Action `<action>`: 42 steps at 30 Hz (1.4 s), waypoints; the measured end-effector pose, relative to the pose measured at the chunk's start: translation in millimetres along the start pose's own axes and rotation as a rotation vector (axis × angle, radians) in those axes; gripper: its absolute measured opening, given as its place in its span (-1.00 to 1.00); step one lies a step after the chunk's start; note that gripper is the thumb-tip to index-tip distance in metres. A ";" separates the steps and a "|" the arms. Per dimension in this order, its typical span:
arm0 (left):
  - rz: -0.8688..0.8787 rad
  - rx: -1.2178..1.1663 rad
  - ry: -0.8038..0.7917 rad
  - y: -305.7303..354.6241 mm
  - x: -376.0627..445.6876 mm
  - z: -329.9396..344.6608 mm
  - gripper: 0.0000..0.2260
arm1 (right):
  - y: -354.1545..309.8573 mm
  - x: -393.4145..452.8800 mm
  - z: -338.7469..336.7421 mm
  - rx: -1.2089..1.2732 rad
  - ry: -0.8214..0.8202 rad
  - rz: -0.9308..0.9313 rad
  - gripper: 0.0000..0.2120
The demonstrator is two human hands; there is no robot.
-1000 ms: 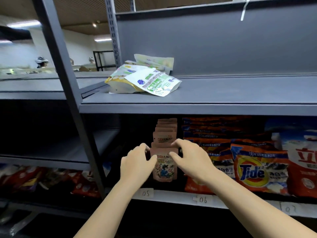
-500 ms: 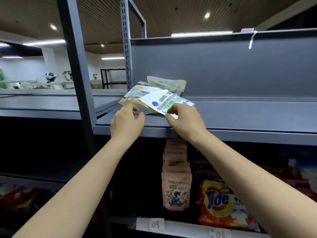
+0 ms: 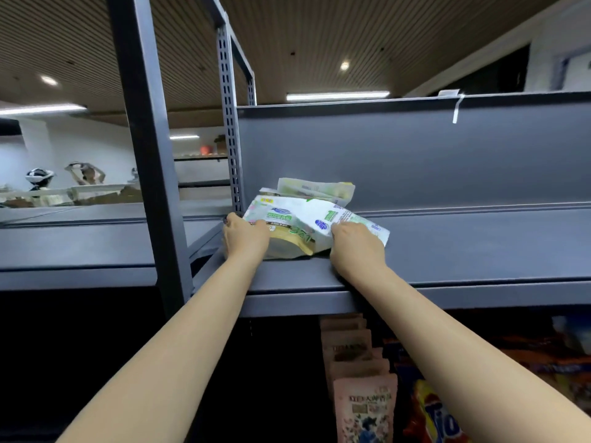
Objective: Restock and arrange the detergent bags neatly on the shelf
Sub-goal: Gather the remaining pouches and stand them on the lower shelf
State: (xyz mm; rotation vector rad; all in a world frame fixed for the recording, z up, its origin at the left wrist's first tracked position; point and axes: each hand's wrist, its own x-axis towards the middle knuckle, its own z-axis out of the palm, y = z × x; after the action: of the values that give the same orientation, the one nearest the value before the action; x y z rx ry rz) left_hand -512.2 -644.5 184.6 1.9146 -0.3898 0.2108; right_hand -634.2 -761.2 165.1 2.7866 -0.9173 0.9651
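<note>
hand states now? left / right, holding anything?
Left hand: gripping the left end of the white-and-green detergent bag.
Right hand: fingers curled on the same bag's right end.

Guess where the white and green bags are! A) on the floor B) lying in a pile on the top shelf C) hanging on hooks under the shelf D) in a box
B: the white and green bags lie in a loose pile on the grey top shelf, with the left hand and right hand on them; the pink pouches sit below.
</note>
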 end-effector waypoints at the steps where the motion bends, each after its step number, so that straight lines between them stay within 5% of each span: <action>1: -0.023 -0.046 0.004 -0.7 4.2 1.5 -0.62 | 1.5 -0.8 -1.1 0.061 0.058 0.032 -0.73; 6: -0.121 -0.224 -0.031 -2.7 16.6 2.4 -0.68 | 10.7 -12.5 -25.0 0.546 0.457 0.280 -0.72; 9: -0.228 -0.422 -0.228 4.7 11.3 0.5 -0.80 | 18.3 -19.9 -42.0 0.724 0.599 0.408 -0.81; 17: -0.353 -0.700 -0.469 13.5 -6.6 -5.5 -0.70 | 28.8 -29.6 -57.0 0.871 0.302 0.567 -0.86; 23: -0.378 -0.783 -0.584 23.2 -36.7 -17.4 -0.71 | 20.0 -45.5 -60.8 0.858 0.403 0.593 -0.74; 30: -0.311 -0.870 -0.469 29.6 -60.8 -31.8 -0.88 | 21.8 -84.9 -86.5 0.848 0.719 0.579 -0.72; 42: -0.211 -0.730 0.011 -39.4 -150.2 -45.3 -0.71 | 44.5 -155.9 -66.8 0.887 0.711 0.507 -0.62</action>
State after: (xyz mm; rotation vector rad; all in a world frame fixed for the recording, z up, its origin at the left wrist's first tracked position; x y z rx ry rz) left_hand -635.6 -564.2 117.8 1.2196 -0.2101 -0.0614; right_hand -793.3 -701.3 122.3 2.2973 -1.2786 2.7589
